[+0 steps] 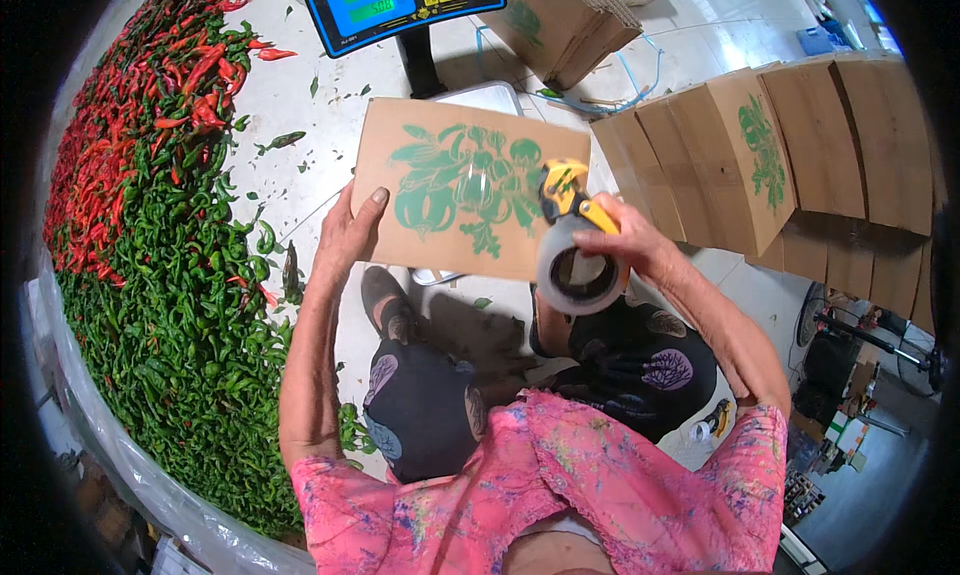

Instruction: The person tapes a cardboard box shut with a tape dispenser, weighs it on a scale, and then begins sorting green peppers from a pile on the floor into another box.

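A cardboard box (450, 249) printed with green vegetables stands before me, over the metal platform (487, 95) of a digital scale. My left hand (356, 226) grips the box's left edge, the thumb on its printed face. In my right hand (626, 234) is a yellow and black tape dispenser (564, 189) with a large roll of clear tape (551, 279), held at the box's right edge. Whether the dispenser touches the cardboard, I cannot tell. The scale's display (375, 5) rises on a post behind the box. The box's inside and underside are hidden.
A big heap of green peppers (187, 365) and red peppers (97, 177) covers the floor at left. Several cardboard boxes (690, 162) are stacked at right, with another box (559, 31) beyond the scale. Blue strapping (626, 106) lies on the floor. A second tape dispenser (720, 417) lies near my right leg.
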A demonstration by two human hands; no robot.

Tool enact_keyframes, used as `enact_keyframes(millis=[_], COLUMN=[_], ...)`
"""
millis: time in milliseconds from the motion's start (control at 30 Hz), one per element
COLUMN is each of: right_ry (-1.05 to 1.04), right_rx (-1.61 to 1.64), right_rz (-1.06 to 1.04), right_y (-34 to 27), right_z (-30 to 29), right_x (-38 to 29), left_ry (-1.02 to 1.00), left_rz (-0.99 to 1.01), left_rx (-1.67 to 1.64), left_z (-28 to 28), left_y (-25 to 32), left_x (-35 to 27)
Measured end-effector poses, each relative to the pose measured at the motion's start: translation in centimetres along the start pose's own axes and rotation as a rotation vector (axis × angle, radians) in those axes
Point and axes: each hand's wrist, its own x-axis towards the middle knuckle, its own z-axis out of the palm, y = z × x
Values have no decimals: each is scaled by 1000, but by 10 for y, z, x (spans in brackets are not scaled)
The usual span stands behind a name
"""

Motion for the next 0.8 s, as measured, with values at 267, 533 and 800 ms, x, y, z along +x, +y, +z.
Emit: enact_keyframes(millis=[267, 533, 800], right_ry=[135, 257, 250], right_rx=[-592, -749, -824], right_rz=[-212, -526, -568], right_y=[-37, -64, -75], right_z=[14, 45, 66], right_x=[-36, -30, -23], left_ry=[96, -488, -396], left_rz=[544, -164, -47], left_rx=[4, -609, -697], left_z=[48, 64, 68], left_y=[77, 109, 98], left_x=[-50, -52, -48])
